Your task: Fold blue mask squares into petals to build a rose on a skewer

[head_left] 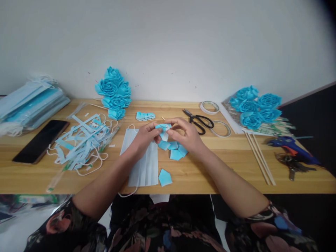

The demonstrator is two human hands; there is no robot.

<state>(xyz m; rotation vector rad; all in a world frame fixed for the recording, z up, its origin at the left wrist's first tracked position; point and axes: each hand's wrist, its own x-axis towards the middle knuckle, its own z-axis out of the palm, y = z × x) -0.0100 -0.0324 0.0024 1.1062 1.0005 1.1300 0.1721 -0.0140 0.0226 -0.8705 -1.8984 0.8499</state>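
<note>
Wooden table (236,168) against a pale wall (168,42); I see a person's left hand (147,134) and right hand (186,131) both pinching a small blue piece (165,128), mid-table. Around that piece: blue cutouts (175,154) at five o'clock, a pleated face mask (144,168) at seven, cut strips (82,141) at nine, blue flowers (115,92) at ten, black-handled scissors (191,118) at three

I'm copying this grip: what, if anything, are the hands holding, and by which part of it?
A small light-blue piece: the left hand pinches it near its left edge, the right hand near its right edge.
</note>
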